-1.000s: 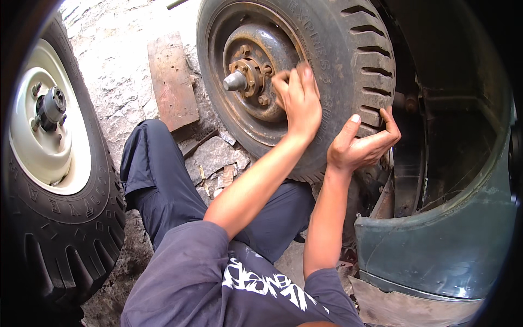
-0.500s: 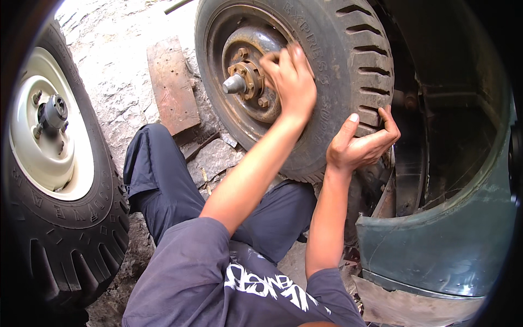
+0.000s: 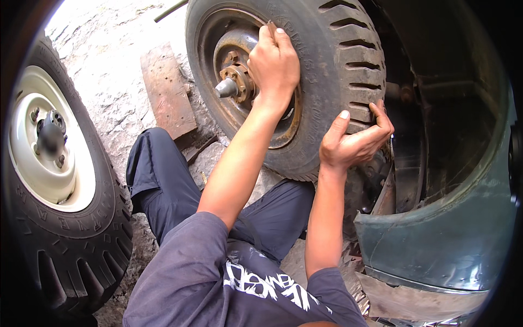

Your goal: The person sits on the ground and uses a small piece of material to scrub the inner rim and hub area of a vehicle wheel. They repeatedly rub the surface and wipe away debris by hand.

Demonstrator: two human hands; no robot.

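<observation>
A worn black tyre (image 3: 348, 71) on a rusty steel rim (image 3: 283, 143) stands upright in front of me. Its hub (image 3: 238, 79) has rusty nuts and a grey metal end sticking out. My left hand (image 3: 275, 68) is over the right side of the rim, fingers closed and pointing up along the sidewall. A small brownish bit shows at its fingertips, too small to name. Low on the tyre's right side, my right hand (image 3: 354, 141) cups the tread, its thumb apart and its curled fingers against the tread blocks.
Another wheel with a cream rim (image 3: 81, 180) stands close on my left. A flat rusty plate (image 3: 169, 92) lies on the rough ground beyond my knee (image 3: 150, 150). On the right is a dark green vehicle body panel (image 3: 430, 250) with a dark wheel arch. A thin rod (image 3: 170, 10) lies at the far edge.
My left hand has gone from a blurred motion, fingers spread, to closed fingers higher by the rim. The right hand keeps its place on the tyre. The view has shifted slightly.
</observation>
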